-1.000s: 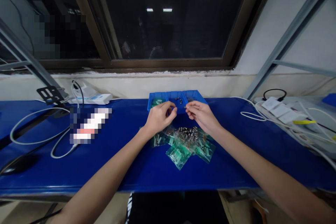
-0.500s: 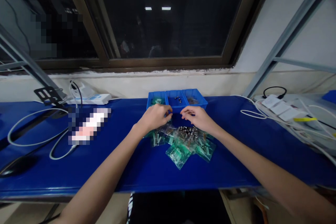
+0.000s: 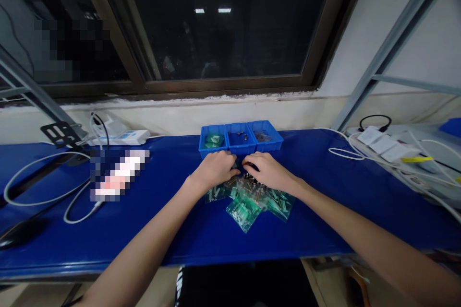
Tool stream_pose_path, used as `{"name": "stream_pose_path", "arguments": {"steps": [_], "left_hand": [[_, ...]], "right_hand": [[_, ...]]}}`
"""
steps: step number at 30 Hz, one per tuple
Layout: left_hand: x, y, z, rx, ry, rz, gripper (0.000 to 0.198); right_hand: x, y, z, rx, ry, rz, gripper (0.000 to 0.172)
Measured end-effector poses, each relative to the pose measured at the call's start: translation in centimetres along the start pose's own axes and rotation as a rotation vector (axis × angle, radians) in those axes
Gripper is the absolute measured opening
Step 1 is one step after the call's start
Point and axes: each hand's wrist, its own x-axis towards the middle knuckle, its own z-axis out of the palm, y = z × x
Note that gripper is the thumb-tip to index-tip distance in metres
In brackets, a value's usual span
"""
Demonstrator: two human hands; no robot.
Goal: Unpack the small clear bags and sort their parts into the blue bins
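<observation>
Near the back edge of the glossy blue counter [image 3: 169, 244] sits a blue plastic three-compartment tray [image 3: 227, 152], holding green-tinted bags [image 3: 214, 140] at left, small dark metal parts [image 3: 241, 135] in the middle and a dark clump [image 3: 262, 137] at right. The left hand [image 3: 214, 170] and right hand [image 3: 268, 172] curve, fingertips nearly meeting, over a heap of clear plastic bags [image 3: 245, 206] just in front; any grasp is hidden.
</observation>
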Motion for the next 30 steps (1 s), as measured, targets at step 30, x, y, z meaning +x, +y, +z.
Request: {"name": "stream_pose_path", "arguments": {"steps": [30], "left_hand": [[0.2,0.4,0.7,-0.306,0.389,0.037,0.032]], "right_hand": [[0.7,1.3,-0.8,0.729,0.225,0.363,0.015]]}}
